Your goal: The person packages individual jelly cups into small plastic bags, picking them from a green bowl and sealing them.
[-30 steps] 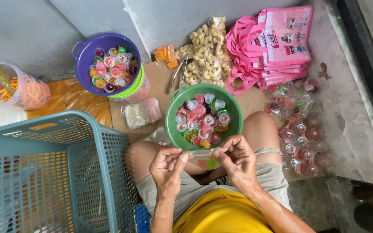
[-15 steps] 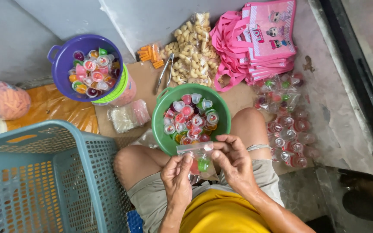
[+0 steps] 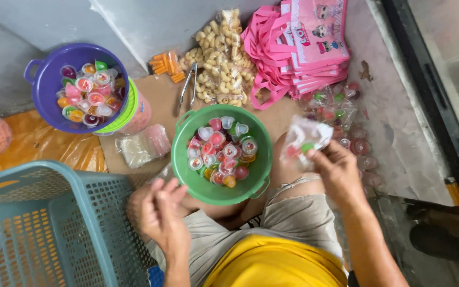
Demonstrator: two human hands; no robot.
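Observation:
My right hand [image 3: 337,169] holds a small clear plastic bag of jelly cups [image 3: 304,141] out to the right, above my right knee. My left hand [image 3: 161,211] hovers over my left knee with fingers loosely bent and nothing in it, next to the blue basket [image 3: 38,234]. Between my knees stands a green bowl [image 3: 187,159] filled with several colourful jelly cups [image 3: 220,151].
A purple bowl [image 3: 46,87] of jelly cups sits at the back left. Metal tongs [image 3: 187,87], bagged puffed snacks [image 3: 219,64], orange snacks [image 3: 164,65] and pink bags [image 3: 304,48] lie at the back. Filled clear packets [image 3: 346,122] pile on the right floor. Orange plastic sheet [image 3: 43,143] lies left.
My hands were together at the green bowl's near rim working a small bag. Now they have parted: the right carries the bag to the right, the left has dropped back empty.

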